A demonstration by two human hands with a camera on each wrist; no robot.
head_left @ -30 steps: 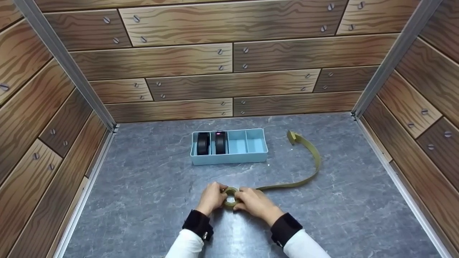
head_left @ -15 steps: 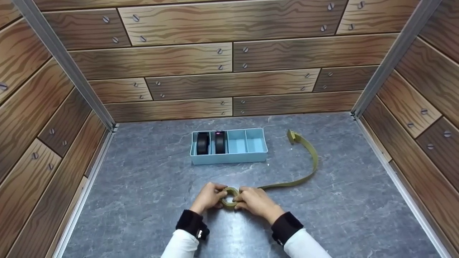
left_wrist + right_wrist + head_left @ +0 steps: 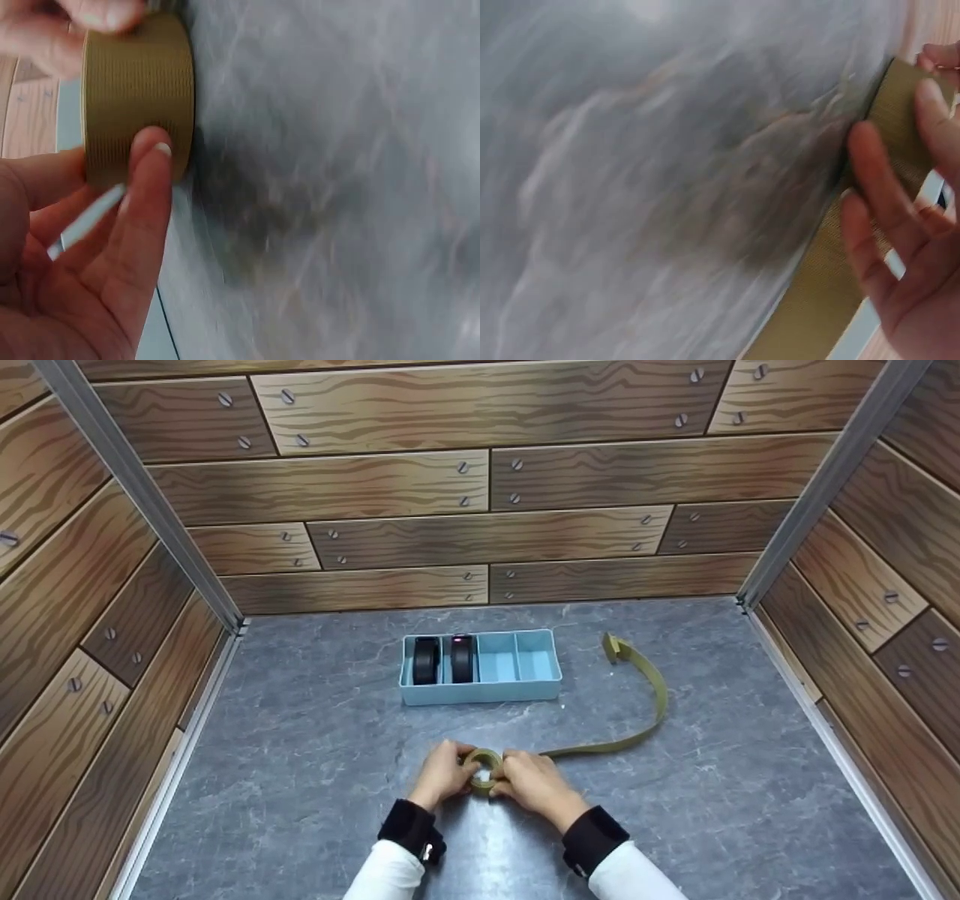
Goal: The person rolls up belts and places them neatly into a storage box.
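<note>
An olive webbing belt lies on the grey surface, its near part wound into an upright-walled coil (image 3: 482,790). My left hand (image 3: 444,771) holds the coil's left side, thumb at the inner hole. In the left wrist view, fingertips (image 3: 154,150) press the ribbed outer face of the coil (image 3: 139,82). From the right, my right hand (image 3: 536,784) pinches the coil where the loose strap (image 3: 662,694) leaves it. That strap curves away right and back to a folded end piece (image 3: 611,647). The right wrist view shows fingers (image 3: 881,169) along the flat webbing (image 3: 810,300).
Behind the hands stands a light blue divided tray (image 3: 480,694). Its two left compartments hold a black rolled item (image 3: 426,661) and another black roll (image 3: 462,660). Wood-patterned walls (image 3: 480,484) enclose the back and sides, with metal rails (image 3: 135,487) at the corners.
My left hand shifted slightly left, then came back to the coil. The right hand stays nearly in place, and the loose strap's bend has drawn in slightly to the left.
</note>
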